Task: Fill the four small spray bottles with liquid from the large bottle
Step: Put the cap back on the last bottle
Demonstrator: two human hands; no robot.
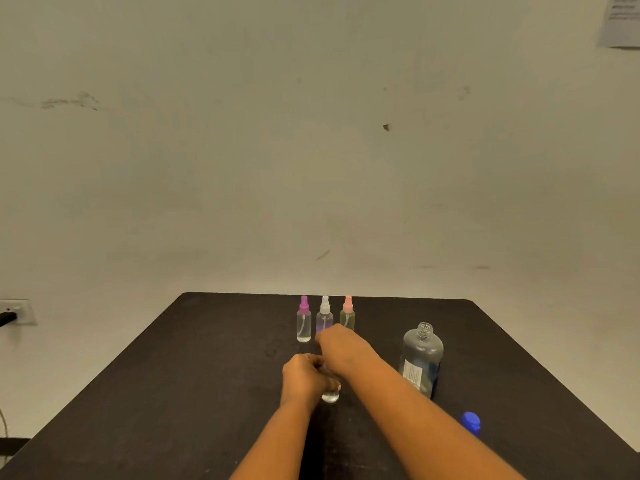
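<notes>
Three capped spray bottles [325, 317] in row at worktop [207, 375] far edge, liquid inside. Left hand [304, 375] grips fourth spray bottle [330, 396] mid-worktop; right hand [341, 344] over its top, grip hidden. Large bottle [422, 358] uncapped. Likely only capping left.

L hand [304, 375] grips the small clear bottle [330, 396] upright on the dark table [207, 375]; R hand [341, 344] is over its top, grip not visible. Behind, in a row: purple-cap bottle [303, 322], white-cap bottle [325, 313], pink-cap bottle [347, 313]. Large bottle [422, 358] stands open at right w/ blue cap [471, 422] lying nearer.
</notes>
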